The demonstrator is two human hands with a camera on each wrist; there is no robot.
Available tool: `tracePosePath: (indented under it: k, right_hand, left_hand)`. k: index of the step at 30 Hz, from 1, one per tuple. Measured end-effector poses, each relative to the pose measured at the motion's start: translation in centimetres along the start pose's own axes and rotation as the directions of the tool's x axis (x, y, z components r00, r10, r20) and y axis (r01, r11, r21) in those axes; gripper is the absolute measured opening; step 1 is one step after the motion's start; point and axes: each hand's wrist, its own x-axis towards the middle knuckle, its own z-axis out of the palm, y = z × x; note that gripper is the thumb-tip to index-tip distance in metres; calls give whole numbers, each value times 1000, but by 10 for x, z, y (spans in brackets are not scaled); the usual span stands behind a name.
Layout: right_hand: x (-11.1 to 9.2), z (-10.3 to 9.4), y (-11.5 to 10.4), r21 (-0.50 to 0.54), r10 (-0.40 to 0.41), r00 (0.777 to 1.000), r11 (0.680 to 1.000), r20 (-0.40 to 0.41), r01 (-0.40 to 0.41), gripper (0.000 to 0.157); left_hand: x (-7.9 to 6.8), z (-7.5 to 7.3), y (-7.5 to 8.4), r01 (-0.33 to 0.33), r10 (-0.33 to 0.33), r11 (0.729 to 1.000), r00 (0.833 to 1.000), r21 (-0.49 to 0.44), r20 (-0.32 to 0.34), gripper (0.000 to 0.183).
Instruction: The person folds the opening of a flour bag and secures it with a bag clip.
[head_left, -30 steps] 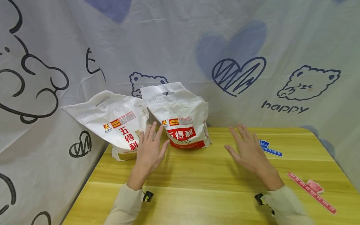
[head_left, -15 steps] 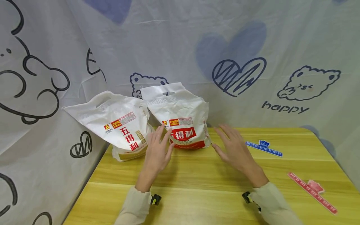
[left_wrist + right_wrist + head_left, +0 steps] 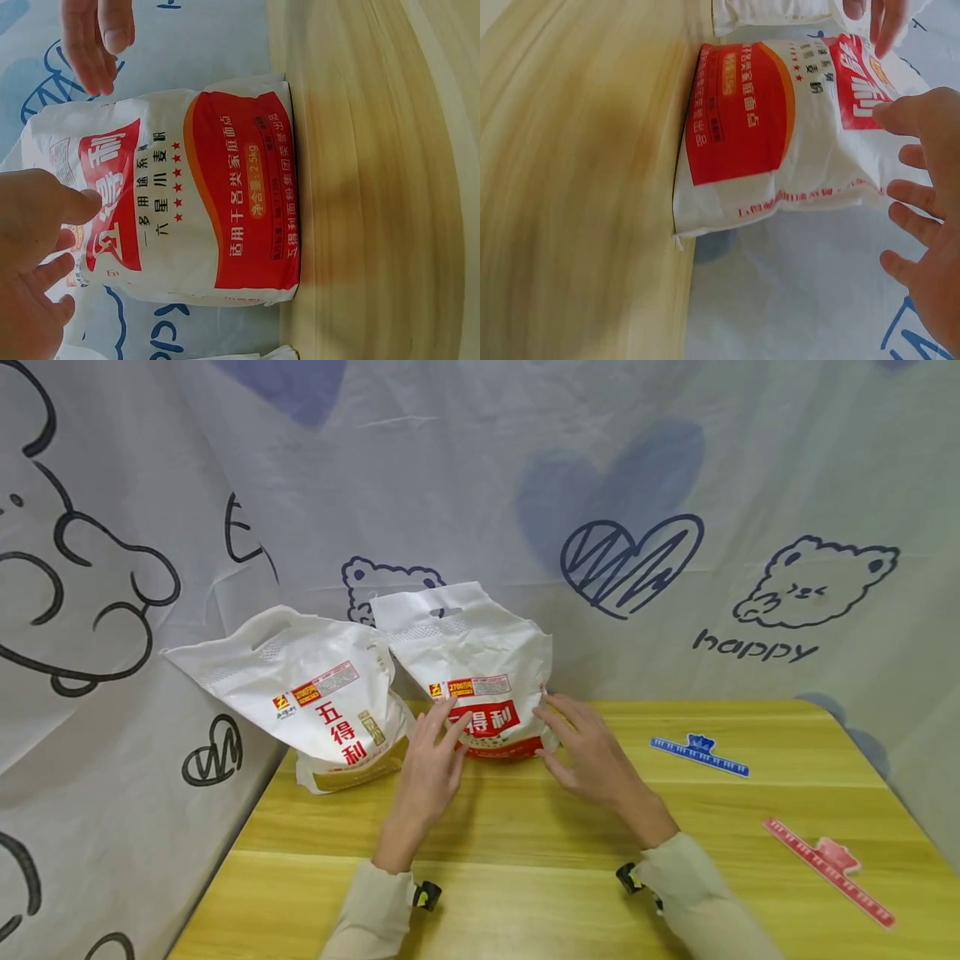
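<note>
A white flour bag with red panels (image 3: 480, 660) stands at the back of the table, its handle strip leaning left. My left hand (image 3: 431, 768) is at its lower left front, fingers spread and slightly bent. On the other side, my right hand (image 3: 592, 760) is by the bag's right edge, fingers loosely bent. In the left wrist view the left hand (image 3: 34, 255) overlaps the bag's front; whether it touches is unclear. The right wrist view has the right hand (image 3: 930, 202) beside the bag's printed side, fingers apart and not closed round it.
A second white flour bag (image 3: 337, 685) leans left beside the first. A blue ruler-shaped clip (image 3: 699, 753) and a pink one (image 3: 828, 868) lie on the right of the wooden table (image 3: 517, 877). A printed cloth (image 3: 637, 468) hangs right behind the table.
Both hands have come closer together, the right moving left and the left moving right, to either side of the right-hand flour bag. The bags and clips stay in place.
</note>
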Motion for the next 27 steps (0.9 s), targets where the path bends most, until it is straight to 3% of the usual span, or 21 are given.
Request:
tracePosePath:
  k: [9, 22, 27]
  right_hand:
    - [13, 16, -6, -1, -75, 997, 997, -11, 75, 57]
    - [22, 33, 0, -56, -69, 998, 996, -4, 68, 53]
    - [22, 37, 1, -79, -43, 999, 996, 8, 44, 47]
  left_hand:
    - [1, 12, 0, -18, 17, 999, 999, -29, -30, 49]
    - [2, 25, -5, -20, 19, 999, 999, -25, -46, 54]
    - [4, 30, -8, -14, 12, 999, 998, -40, -64, 47]
